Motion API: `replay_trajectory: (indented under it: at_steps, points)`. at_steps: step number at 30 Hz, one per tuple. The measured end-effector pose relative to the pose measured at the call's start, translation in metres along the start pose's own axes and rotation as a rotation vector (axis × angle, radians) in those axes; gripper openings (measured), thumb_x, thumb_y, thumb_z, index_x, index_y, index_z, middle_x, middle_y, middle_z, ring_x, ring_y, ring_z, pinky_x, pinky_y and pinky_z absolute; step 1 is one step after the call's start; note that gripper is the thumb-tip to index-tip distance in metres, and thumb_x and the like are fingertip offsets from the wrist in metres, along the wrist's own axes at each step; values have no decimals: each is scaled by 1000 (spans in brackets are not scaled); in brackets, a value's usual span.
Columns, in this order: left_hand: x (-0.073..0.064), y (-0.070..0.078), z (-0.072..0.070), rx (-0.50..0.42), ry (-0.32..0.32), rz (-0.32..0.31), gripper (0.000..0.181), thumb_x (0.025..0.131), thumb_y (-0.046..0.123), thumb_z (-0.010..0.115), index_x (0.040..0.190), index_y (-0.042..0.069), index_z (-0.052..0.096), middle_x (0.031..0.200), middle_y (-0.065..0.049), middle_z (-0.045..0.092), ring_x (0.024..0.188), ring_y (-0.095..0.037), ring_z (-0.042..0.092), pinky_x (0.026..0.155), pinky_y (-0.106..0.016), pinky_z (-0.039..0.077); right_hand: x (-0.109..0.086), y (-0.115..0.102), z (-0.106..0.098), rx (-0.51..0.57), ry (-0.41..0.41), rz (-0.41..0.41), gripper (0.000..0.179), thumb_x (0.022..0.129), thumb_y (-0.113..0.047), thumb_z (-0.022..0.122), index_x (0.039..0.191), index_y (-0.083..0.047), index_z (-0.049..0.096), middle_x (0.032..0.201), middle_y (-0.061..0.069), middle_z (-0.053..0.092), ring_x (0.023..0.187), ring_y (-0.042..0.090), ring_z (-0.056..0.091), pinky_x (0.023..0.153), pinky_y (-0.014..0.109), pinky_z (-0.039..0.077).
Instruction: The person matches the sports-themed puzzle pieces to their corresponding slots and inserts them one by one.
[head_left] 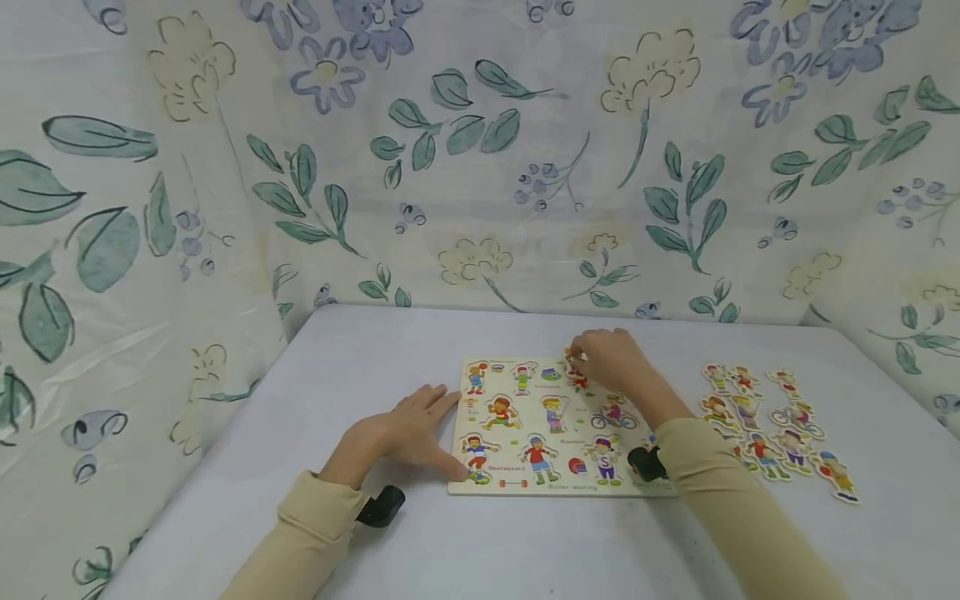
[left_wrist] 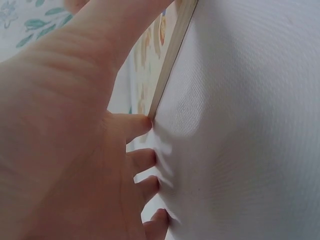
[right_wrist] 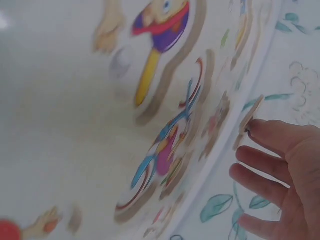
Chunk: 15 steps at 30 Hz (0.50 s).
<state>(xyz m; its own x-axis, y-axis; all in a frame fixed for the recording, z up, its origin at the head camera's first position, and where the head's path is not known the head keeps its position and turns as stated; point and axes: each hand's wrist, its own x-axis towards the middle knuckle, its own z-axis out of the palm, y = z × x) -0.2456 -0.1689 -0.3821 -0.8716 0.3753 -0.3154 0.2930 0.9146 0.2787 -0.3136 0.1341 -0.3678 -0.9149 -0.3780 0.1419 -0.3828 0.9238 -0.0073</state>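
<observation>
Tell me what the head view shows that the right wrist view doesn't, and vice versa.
Only the head view: the left hand at the left edge of the puzzle board, loose pieces to the board's right, tan sleeves.
Only the right wrist view: the held piece seen edge-on.
Both: the puzzle board, right hand, held piece, flowered backdrop.

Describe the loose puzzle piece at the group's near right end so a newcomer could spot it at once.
On the white table, look right of the puzzle board to the loose pieces. Yours is the child figure in orange, lower in the head view and farther right than every other loose piece.
</observation>
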Motion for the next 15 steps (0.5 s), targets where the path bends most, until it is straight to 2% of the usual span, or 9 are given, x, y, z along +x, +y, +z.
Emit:
replay_trajectory:
  at_steps: [15]
  points:
    - [0,3,0,9,2,-25,115,71,64,78,158,12,23,164,-14,17,152,-37,12,120,-58,19,20,-43,2,43,11,-56,18,96,-23,65,106,-12,75,107,4,72,96,23,65,91,44,50]
